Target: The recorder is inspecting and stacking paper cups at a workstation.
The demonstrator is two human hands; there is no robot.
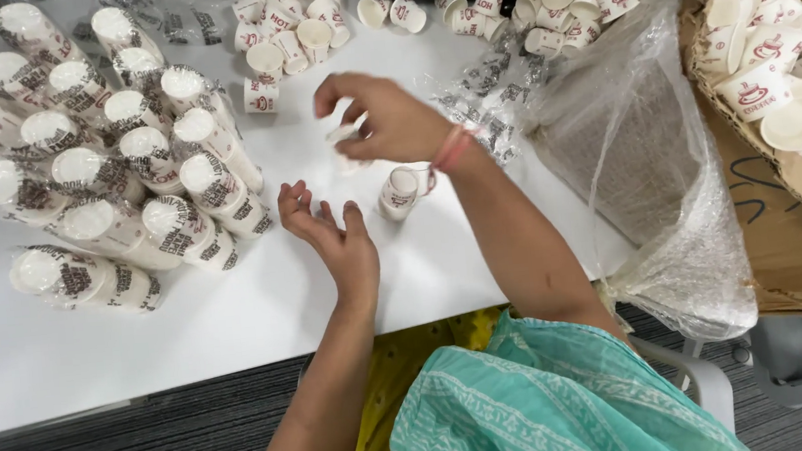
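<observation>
Overhead, from the head camera, a person sits at a white table (237, 337) sorting small paper cups. Their right hand (390, 120) is raised over the middle of the table, thumb and fingertips pinched on a small white piece (346, 132), which looks like thin plastic wrap or a cup edge; blur hides which. Just below that hand a short stack of printed cups (402, 192) lies on its side on the table. Their left hand (329, 234) rests nearer the body, palm up, fingers loosely curled and apart, holding nothing. To do this well, the pinch probably needs to stay light so the thin cup walls do not crush, with the free hand steadying the stack. Open table lies only around and in front of the hands. Wrapped cup sleeves (116, 173) are piled to the left, loose cups (292, 32) crowd the far edge, and a clear plastic bag (647, 165) and a cardboard box of cups (775, 77) hem in the right.
</observation>
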